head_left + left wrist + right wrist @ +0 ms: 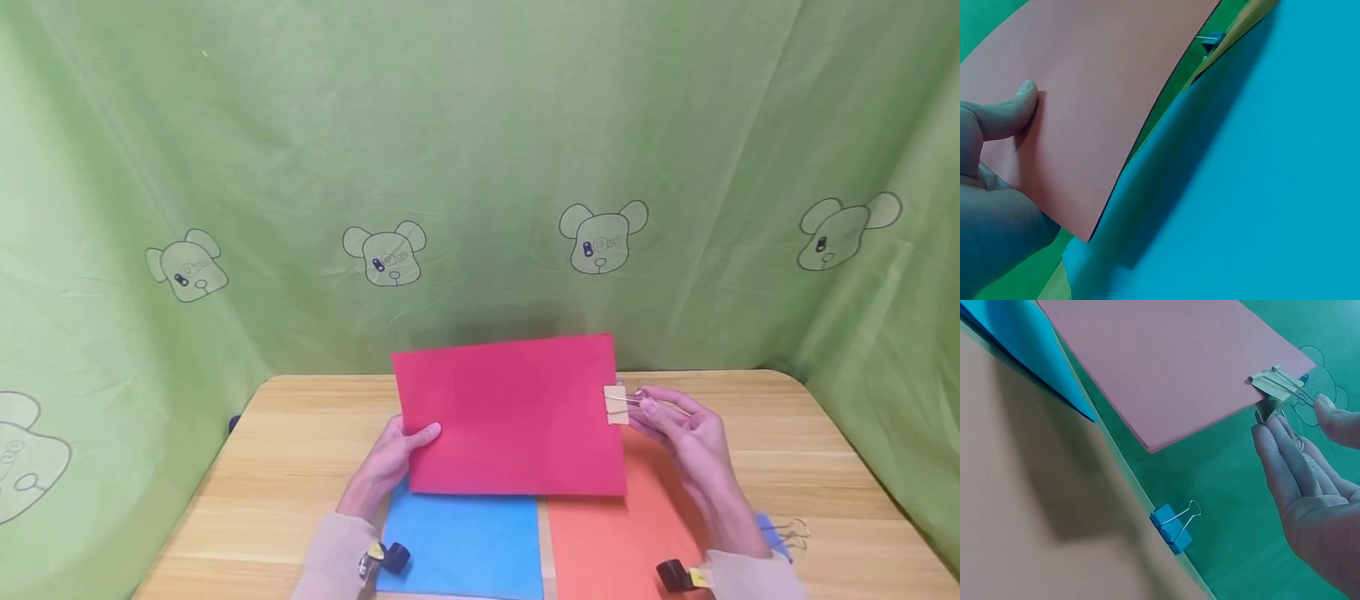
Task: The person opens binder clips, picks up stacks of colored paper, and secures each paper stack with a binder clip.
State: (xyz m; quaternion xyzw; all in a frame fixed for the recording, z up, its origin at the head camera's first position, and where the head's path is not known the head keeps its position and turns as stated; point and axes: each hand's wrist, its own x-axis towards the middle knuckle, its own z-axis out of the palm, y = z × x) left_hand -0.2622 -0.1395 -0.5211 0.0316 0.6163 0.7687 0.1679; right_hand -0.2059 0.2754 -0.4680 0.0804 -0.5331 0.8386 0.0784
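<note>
Above the table, a stack of pink-red paper sheets (510, 417) is held up and tilted toward me. My left hand (390, 458) grips its left edge, thumb on the front face and the other fingers hidden behind. On the right edge sits a pale yellow binder clip (617, 406) with wire handles. My right hand (693, 437) holds those handles, its thumb at the upper one and fingers beneath the lower one. In the right wrist view, the clip (1272, 384) straddles the paper edge, and several sheet layers show at the corner.
Blue paper (461, 542) and orange paper (615, 542) lie side by side on the wooden table (802, 433), below the raised sheets. A blue binder clip (774, 535) is at the orange paper's right side. A green curtain (480, 150) with bear heads hangs behind the table.
</note>
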